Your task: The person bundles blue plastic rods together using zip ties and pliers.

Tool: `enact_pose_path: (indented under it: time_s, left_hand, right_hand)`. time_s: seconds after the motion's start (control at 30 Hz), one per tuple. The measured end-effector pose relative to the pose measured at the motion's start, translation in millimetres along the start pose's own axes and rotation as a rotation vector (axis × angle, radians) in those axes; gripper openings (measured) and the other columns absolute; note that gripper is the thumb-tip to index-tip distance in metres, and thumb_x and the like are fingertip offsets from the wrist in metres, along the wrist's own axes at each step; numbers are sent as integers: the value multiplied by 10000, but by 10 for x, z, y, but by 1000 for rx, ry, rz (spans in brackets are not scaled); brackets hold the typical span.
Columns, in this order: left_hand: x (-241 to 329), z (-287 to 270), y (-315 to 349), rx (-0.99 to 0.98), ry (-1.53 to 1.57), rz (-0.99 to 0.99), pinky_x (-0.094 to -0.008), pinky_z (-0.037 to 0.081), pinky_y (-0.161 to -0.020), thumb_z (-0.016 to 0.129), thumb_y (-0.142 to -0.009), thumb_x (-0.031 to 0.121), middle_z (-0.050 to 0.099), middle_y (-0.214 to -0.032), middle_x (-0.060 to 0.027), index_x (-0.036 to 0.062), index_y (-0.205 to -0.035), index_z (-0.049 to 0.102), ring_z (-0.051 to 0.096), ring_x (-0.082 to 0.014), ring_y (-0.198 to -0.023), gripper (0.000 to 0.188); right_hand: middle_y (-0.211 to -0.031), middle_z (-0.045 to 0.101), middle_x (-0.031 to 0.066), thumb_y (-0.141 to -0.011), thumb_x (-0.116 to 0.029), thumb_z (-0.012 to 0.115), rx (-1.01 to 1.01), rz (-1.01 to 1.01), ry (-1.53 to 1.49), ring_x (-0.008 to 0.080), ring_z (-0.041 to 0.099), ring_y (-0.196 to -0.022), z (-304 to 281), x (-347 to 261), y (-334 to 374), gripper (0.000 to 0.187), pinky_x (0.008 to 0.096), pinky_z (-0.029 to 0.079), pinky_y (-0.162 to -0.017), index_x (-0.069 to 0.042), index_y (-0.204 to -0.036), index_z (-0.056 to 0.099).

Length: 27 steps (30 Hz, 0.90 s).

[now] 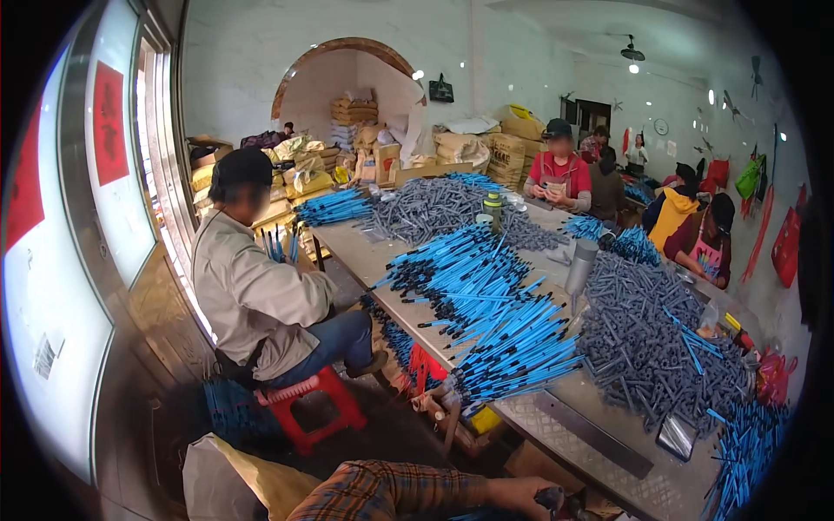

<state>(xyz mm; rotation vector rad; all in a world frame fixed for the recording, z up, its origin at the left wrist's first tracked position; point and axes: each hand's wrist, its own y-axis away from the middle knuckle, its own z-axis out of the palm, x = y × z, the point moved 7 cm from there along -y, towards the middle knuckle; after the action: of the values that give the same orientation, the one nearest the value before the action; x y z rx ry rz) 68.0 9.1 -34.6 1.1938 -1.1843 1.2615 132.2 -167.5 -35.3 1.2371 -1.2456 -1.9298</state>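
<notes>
My left arm, in a plaid sleeve, comes in along the lower edge. At its end my left hand is closed around a small dark piece whose kind I cannot make out. It is low beside the near edge of the long table. My right hand does not show. On the table, thin bright blue sticks with black ends lie in a long heap. To their right is a big mound of grey plastic pieces. More blue sticks are bunched at the near right corner.
A phone and a flat dark strip lie near the table's front. A grey cylinder and a green-topped bottle stand farther back. A person sits at left on a red stool. Others work along the far side.
</notes>
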Motion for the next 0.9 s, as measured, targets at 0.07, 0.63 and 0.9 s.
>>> enact_pose_path:
  time_s: [0.07,0.63,0.9]
  left_hand:
    - [78,-8,-15,43,-34,15,-365,448,-738,701,-765,338,591,-884,-52,94,-1053,563,538,-161,-802,402]
    - [86,-29,-113,30,109,-34,-207,411,-709,674,-771,123,537,-847,23,60,-939,523,479,-45,-785,234]
    - [70,48,3,4,93,-65,-226,439,-750,661,-771,76,580,-901,-7,39,-1082,520,530,-68,-825,344]
  right_hand:
    - [-810,588,47,-796,-328,653,-102,-1174,704,154,563,-695,-188,-478,-45,476,296,473,-600,-65,-1151,478]
    - [-1256,412,245,-724,-43,579,14,-909,875,427,502,-983,-162,-518,-12,635,438,454,-787,-39,-1310,333]
    - [-1130,508,207,-757,-138,593,225,-1019,1228,358,506,-1027,-90,-530,219,509,379,442,-836,-29,-1225,425]
